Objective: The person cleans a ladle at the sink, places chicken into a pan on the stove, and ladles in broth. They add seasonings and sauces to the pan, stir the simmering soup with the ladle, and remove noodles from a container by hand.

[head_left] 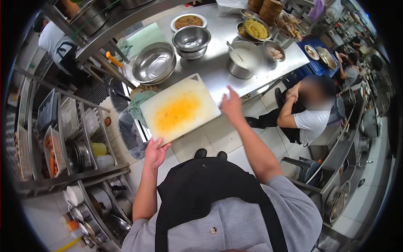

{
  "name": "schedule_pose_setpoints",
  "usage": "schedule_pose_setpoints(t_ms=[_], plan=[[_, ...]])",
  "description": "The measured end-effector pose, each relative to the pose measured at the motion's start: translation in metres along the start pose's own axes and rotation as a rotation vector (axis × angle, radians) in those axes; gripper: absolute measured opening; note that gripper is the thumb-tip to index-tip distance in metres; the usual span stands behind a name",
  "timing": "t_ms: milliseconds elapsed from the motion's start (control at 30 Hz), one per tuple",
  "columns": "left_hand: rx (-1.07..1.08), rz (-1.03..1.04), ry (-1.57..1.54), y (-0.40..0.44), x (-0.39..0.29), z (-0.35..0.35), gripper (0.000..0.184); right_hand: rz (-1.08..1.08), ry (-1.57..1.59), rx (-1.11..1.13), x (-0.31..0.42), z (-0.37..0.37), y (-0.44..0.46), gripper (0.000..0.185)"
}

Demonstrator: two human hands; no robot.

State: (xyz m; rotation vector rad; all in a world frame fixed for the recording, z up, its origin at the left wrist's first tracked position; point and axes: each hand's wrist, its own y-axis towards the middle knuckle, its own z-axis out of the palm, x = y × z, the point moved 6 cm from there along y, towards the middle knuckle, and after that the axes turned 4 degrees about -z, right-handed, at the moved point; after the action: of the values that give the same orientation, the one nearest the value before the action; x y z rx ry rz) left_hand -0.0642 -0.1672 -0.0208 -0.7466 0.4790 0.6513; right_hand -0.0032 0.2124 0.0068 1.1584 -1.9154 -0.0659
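A white cutting board (204, 95) with a wide orange-yellow stain lies at the front edge of the steel table, jutting a little over it. My left hand (155, 154) grips the board's near left corner, thumb and fingers at its edge. Just beyond the right edge of the board is my right hand (232, 104), its index finger stretched out and nothing visible in it. A crumpled green cloth (140, 105) touches the board's left side. Behind the board sits a large steel bowl (154, 63).
On the steel table (216, 63) are stacked bowls (191, 40), a pot of white liquid (240, 67) with a ladle, a bowl of yellow food (256, 29) and a plate (189, 22). A person (310, 122) sits at the right. Shelves with vegetable baskets (53, 151) stand left.
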Motion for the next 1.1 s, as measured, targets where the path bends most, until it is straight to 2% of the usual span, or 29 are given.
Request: schedule_pose_setpoints(t_ms=[133,167,200,233,267,300,333,367,400,433,500,567,633,667,733,800,833,900,1033,1100], plan=[[-0.020,-0.044,0.021,0.049,0.010,0.021,0.032,0.099,-0.087,-0.025,-0.059,-0.068,-0.042,0.039],[0.012,-0.061,0.028,0.056,0.008,0.027,0.032,0.190,-0.107,0.026,-0.067,-0.071,-0.060,0.038],[-0.031,-0.104,0.185,0.057,0.005,0.026,0.030,0.284,-0.125,0.076,-0.075,-0.074,-0.084,0.038],[-0.073,-0.143,0.348,0.056,-0.002,0.024,0.029,0.341,-0.086,0.138,-0.087,-0.071,-0.111,0.038],[-0.165,-0.207,0.672,0.051,-0.014,0.022,0.029,0.399,-0.041,0.195,-0.097,-0.066,-0.139,0.038],[-0.157,-0.174,1.155,0.060,-0.029,0.004,0.032,0.492,-0.062,0.275,-0.100,-0.066,-0.171,0.039],[-0.178,-0.161,1.417,0.046,-0.052,0.024,0.039,0.589,-0.077,0.356,-0.101,-0.065,-0.208,0.040],[-0.318,-0.108,1.692,0.044,-0.071,0.024,0.042,0.668,-0.088,0.452,-0.106,-0.064,-0.246,0.042],[-0.350,0.258,1.906,0.050,-0.087,0.025,0.042,0.677,-0.104,0.524,-0.105,-0.070,-0.279,0.044],[-0.363,0.310,1.807,0.050,-0.097,0.050,0.039,0.767,-0.105,0.591,-0.114,-0.073,-0.320,0.044],[-0.137,0.349,1.600,0.074,-0.090,0.111,0.036,0.986,-0.083,0.678,-0.121,-0.095,-0.389,0.041],[0.086,0.255,1.323,0.108,-0.056,0.182,0.030,1.162,-0.015,0.688,-0.161,-0.102,-0.471,0.040],[0.234,0.353,1.145,0.161,-0.018,0.238,0.027,1.297,0.055,0.545,-0.179,-0.126,-0.522,0.036],[0.186,0.262,1.070,0.182,-0.002,0.267,0.030,1.285,0.053,0.548,-0.181,-0.135,-0.525,0.036],[0.091,0.169,0.928,0.225,0.025,0.309,0.039,1.493,0.051,0.370,-0.182,-0.171,-0.531,0.030],[-0.062,0.106,0.953,0.259,0.040,0.335,0.045,1.474,0.107,0.318,-0.193,-0.191,-0.525,0.027],[-0.086,0.119,0.938,0.273,0.046,0.340,0.045,1.477,0.169,0.249,-0.200,-0.202,-0.521,0.024],[-0.070,0.126,1.104,0.293,0.058,0.350,0.039,1.443,0.142,0.171,-0.208,-0.220,-0.499,0.022],[-0.232,0.166,0.970,0.297,0.063,0.353,0.033,1.468,0.233,0.180,-0.243,-0.229,-0.483,0.021],[-0.243,0.170,0.942,0.299,0.061,0.348,0.030,1.352,0.222,0.314,-0.280,-0.221,-0.487,0.021]])
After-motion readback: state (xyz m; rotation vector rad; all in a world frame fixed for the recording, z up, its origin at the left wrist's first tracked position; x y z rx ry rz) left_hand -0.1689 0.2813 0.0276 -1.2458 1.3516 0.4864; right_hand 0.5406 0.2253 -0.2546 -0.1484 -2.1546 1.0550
